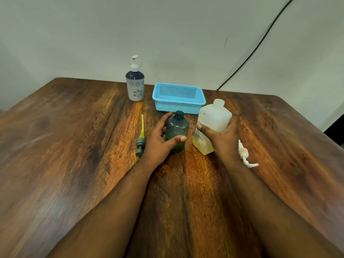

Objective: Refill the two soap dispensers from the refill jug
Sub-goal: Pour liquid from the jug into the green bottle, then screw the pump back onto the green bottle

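A dark teal dispenser bottle [177, 127] stands uncapped in the middle of the wooden table [74, 146]. My left hand [160, 140] wraps around its left side and front. Its grey pump with a yellow tube [141, 136] lies on the table just left of that hand. To the right, my right hand [223, 138] grips the white refill jug [214, 118], which stands open-necked with yellowish liquid low inside. A white pump head [245, 155] lies behind my right wrist. A second dispenser [135, 84], white and navy with flower cutouts, stands capped at the back.
A light blue mesh basket [178, 106] sits just behind the teal bottle and the jug. A black cable [260, 40] runs down the wall at the back right. The table's far edge meets the wall.
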`<state>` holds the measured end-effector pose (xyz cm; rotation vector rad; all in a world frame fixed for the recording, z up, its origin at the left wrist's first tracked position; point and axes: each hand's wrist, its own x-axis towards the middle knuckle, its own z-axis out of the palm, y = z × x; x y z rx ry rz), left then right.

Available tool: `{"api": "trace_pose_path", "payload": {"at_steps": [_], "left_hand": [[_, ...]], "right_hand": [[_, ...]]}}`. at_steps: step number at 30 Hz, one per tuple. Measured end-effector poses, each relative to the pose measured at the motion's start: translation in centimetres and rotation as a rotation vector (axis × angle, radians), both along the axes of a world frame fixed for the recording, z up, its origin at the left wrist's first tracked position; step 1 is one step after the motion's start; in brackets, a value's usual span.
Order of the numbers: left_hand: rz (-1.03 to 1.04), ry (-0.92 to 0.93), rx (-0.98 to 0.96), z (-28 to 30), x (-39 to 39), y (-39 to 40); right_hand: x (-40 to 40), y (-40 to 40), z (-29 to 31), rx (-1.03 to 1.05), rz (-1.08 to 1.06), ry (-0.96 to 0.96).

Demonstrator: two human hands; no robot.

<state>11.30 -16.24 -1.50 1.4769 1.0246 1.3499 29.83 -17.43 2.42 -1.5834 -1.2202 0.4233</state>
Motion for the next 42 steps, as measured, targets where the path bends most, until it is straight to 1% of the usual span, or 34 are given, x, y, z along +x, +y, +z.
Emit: {"api": "trace_pose_path", "payload": {"at_steps": [6,9,13,15,16,19,22,24,26,28,30,33,35,38,39,42], "left_hand": [[0.018,0.012,0.009,0.4,-0.1,-0.5],[0.037,0.011,-0.002,0.8,0.1,-1.0],[0.045,-0.04,-0.012,0.9,0.1,-1.0],[0.087,-0.075,-0.003,1.4,0.2,-1.4],[0.116,-0.098,-0.002,2.0,0.2,-1.6],[0.234,-0.157,0.01,3.3,-0.7,-1.7],[0.36,-0.112,0.05,3.3,-2.8,-1.4],[0.44,-0.052,0.043,2.7,-4.8,-1.1],[0.496,0.016,0.022,1.9,-7.4,-0.8],[0.516,0.095,0.032,1.2,-9.5,-0.7],[0.543,0.073,0.037,0.6,-10.6,-0.7],[0.553,-0.028,-0.007,0.4,-11.0,-0.6],[0.549,-0.056,-0.025,0.3,-10.9,-0.5],[0.518,-0.101,-0.056,0.1,-10.9,-0.5],[0.507,-0.119,-0.07,0.1,-10.9,-0.5],[0.477,-0.13,-0.095,0.0,-11.0,-0.4]], "right_hand": [[-0.4,-1.1,-0.5,0.01,0.035,0.068],[-0.3,-2.5,-1.0,0.026,-0.001,0.137],[-0.5,-5.9,-2.7,0.007,-0.078,0.256],[-1.0,-7.6,-3.1,-0.04,-0.061,0.299],[-1.3,-8.2,-3.1,-0.068,-0.031,0.284],[-2.6,-8.9,-3.2,-0.128,0.187,0.144],[-5.2,-8.1,-3.4,-0.139,0.412,-0.066],[-7.1,-7.0,-3.5,-0.083,0.531,-0.272],[-9.1,-5.6,-3.3,-0.012,0.633,-0.557],[-10.7,-4.2,-2.8,0.045,0.723,-0.803],[-12.2,-3.1,-2.1,0.008,0.771,-0.998],[-13.4,-1.5,-0.9,-0.107,0.801,-1.229],[-13.9,-0.8,-0.3,-0.135,0.807,-1.336],[-14.0,0.0,-0.2,-0.099,0.818,-1.401],[-14.0,0.2,-0.2,-0.065,0.825,-1.404],[-13.6,0.3,-0.2,0.062,0.842,-1.335]]}}
